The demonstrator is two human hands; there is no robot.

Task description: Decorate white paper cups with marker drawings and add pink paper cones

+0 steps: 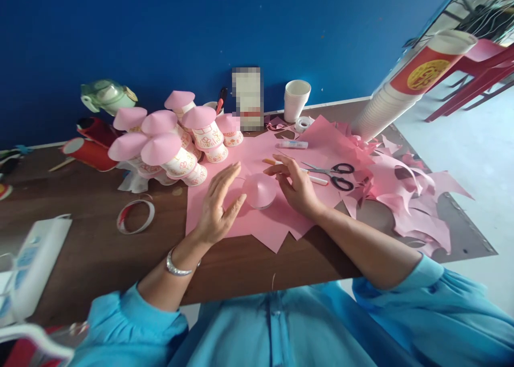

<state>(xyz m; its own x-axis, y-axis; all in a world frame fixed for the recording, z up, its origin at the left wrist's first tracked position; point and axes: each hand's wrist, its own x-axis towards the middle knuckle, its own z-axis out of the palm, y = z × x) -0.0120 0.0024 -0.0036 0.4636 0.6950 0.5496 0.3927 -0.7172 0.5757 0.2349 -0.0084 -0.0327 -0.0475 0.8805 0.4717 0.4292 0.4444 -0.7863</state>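
Note:
A pink paper cone (pixel 260 189) with a white edge showing beneath it sits on pink paper sheets (pixel 225 220) in front of me. My left hand (pixel 219 209) is just left of the cone, palm turned toward it, fingers stretched and thumb apart. On the cone's other side hovers my right hand (pixel 295 185), fingers loosely bent and spread, with no grip on the cone visible. An orange stick-like thing (pixel 270 162) lies partly behind my right fingertips. Close by are a white pen (pixel 319 181), black-handled scissors (pixel 333 175) and a glue stick (pixel 293 144).
Several decorated paper cups with pink cone roofs (pixel 163 150) cluster at the left. A tape roll (pixel 135 217) lies nearer me. Stacked white cups (pixel 296 102) and a long leaning cup stack (pixel 385 107) stand behind. Pink paper scraps (pixel 413 196) cover the right side. A blue wall (pixel 160 30) bounds the back.

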